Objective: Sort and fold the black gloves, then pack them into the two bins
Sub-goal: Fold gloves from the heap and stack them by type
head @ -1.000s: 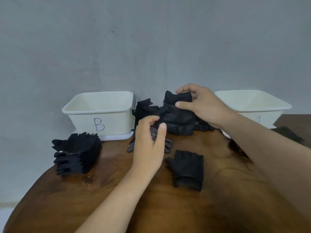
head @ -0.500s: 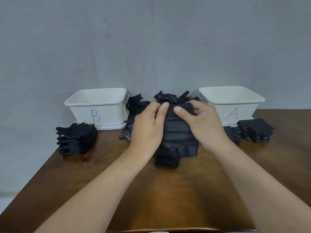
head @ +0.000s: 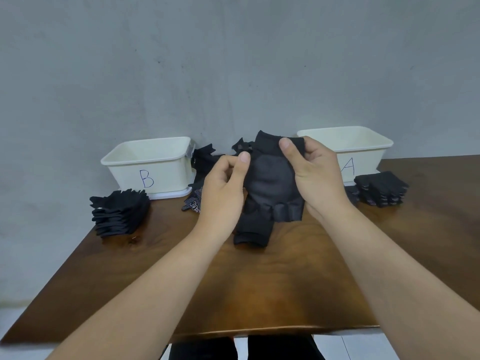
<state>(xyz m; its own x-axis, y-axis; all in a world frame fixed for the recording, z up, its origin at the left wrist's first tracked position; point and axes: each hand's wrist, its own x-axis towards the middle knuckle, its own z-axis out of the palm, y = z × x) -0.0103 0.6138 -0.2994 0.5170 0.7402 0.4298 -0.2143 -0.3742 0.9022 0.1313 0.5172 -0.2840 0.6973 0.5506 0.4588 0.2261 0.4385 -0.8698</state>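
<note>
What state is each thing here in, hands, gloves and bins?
Held glove: raised, spread open.
Left hand: pinches its left edge.
Right hand: grips its top edge.
Bin B: open, no gloves visible.
Bin A: open, no gloves visible.
Stack by bin B: folded, on table.
Stack by bin A: folded, on table.
Loose pile: unfolded, between the bins.

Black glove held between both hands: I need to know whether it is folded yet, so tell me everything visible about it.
The black knit fabric glove hangs unfolded and upright above the brown wooden table, cuff end apparently up, short finger stubs down. Its stretched middle looks thinner and greyer. The left hand pinches its left edge; the right hand grips its upper right corner, thumb in front.
</note>
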